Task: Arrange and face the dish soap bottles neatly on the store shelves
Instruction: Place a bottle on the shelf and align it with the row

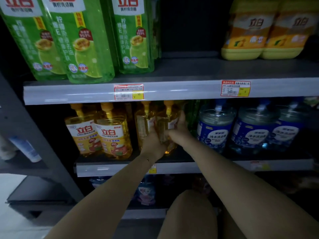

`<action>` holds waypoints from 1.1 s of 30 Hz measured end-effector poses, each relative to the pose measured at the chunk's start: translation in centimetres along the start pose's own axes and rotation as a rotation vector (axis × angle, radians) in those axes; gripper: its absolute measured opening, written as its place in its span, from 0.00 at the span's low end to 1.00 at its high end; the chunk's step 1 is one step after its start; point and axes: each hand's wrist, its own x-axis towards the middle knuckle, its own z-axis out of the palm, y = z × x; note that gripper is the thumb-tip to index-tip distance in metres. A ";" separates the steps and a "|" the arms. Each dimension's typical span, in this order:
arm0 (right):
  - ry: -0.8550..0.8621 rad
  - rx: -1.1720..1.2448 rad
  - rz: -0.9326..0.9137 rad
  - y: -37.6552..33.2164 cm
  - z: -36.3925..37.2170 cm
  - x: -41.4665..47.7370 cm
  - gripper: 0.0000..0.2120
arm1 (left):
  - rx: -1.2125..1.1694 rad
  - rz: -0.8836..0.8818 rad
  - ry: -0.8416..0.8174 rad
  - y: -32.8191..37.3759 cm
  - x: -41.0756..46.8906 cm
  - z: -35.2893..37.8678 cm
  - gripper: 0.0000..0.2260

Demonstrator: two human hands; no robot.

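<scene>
Amber dish soap fills the twin pack (158,128) that both hands grip on the middle shelf (172,167): two clear bottles bound side by side, each with a yellow pump neck rising toward the shelf edge above, their labels turned partly sideways so only slivers of white and red print show. The left hand (152,144) wraps the lower front of the left-hand bottle, fingers curled tight against the plastic, while the right hand (179,130) presses against the right side of the pack, thumb up along the bottle's shoulder and fingers closed around its edge. The pack stands upright, its base on or just above the shelf board; the dim light does not let one tell which. Just to its left, a second amber twin pack (99,133) faces squarely forward, showing white label panels with red characters over an orange band and a picture of fruit. To the right of the held pack, a green bottle (192,114) sits back in shadow, and beyond it stand squat blue jugs (215,130) with blue and white labels. On the upper shelf (172,91), tall green bottles (82,40) with lime pictures stand at the left, a dark gap lies in the middle, and yellow refill packs (262,31) sit at the right. Two red and yellow price tags (128,92) are clipped to that shelf's front rail.
</scene>
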 end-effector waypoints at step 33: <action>-0.014 -0.105 -0.052 4.3 -1.2 0.3 0.13 | 0.151 0.307 0.199 -2.2 -0.1 3.9 0.08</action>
